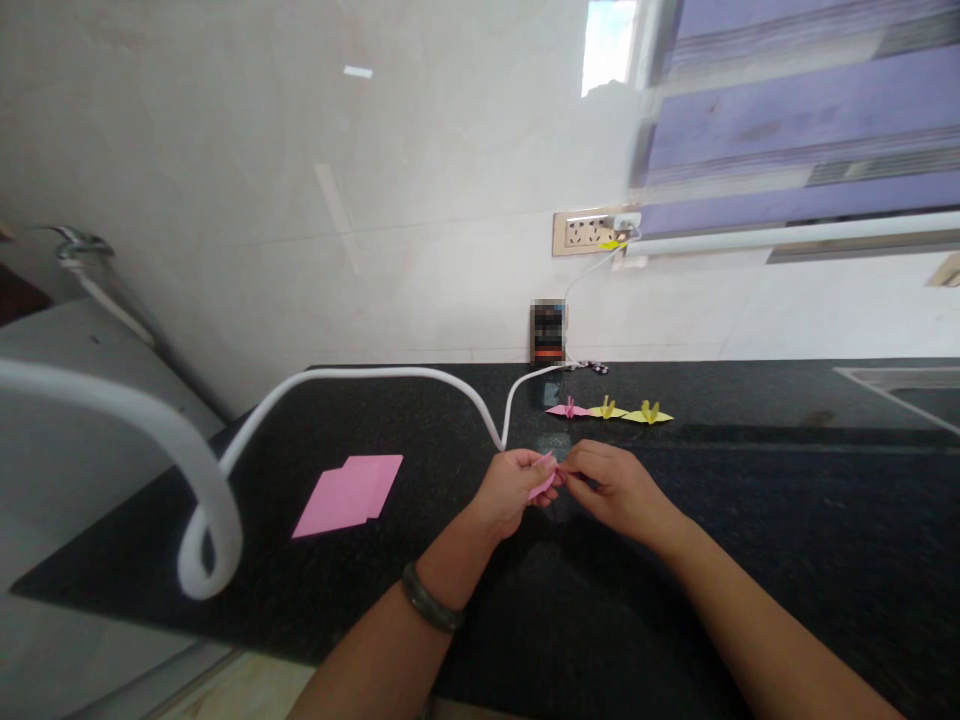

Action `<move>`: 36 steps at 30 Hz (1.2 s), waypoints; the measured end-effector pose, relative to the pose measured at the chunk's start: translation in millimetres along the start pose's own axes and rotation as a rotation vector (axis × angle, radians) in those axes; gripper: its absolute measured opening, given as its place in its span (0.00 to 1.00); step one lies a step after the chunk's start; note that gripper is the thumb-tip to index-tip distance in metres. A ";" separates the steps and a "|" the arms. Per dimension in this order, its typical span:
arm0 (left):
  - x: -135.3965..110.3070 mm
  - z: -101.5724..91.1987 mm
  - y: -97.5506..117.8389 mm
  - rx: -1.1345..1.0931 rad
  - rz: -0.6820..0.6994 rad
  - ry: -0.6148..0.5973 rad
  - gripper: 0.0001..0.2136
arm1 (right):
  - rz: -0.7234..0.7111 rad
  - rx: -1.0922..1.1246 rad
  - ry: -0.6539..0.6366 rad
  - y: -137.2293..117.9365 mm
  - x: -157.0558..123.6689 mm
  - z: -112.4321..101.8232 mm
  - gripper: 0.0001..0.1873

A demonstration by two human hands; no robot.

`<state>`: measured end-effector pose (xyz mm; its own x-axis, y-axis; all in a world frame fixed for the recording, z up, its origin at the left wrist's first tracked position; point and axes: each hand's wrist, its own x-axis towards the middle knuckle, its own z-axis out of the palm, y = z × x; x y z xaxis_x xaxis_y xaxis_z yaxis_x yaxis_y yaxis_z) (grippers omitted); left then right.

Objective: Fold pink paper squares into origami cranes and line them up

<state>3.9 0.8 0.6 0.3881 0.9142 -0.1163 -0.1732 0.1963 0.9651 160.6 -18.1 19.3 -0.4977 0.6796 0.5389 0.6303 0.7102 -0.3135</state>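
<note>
My left hand [514, 487] is closed on a small folded piece of pink origami paper [541, 480], held just above the dark countertop. Fingers of my right hand [607, 484] pinch the narrow right end of that same paper. Most of the fold is covered by my fingers, so its exact shape is hidden. Behind my hands stand a pink paper crane [570, 409] and two yellow paper cranes [649, 413], lined up wing to wing. To the left, square pink paper sheets [349, 494] lie flat and overlapping.
A thick white cable [382, 373] loops across the left of the black counter [787, 560]. A phone [548, 331] leans on the wall, with a thin cord rising to a wall socket [585, 232]. A sink edge [892, 395] shows at the far right.
</note>
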 end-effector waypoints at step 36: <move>-1.2 3.5 2.0 0.135 0.104 -0.046 0.16 | 0.258 0.273 0.005 -4.2 1.9 7.4 0.11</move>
<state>6.2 -1.2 3.6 0.4159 0.9094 -0.0058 -0.0925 0.0487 0.9945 152.6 -18.4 15.9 -0.3397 0.8424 0.4182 0.5525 0.5386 -0.6361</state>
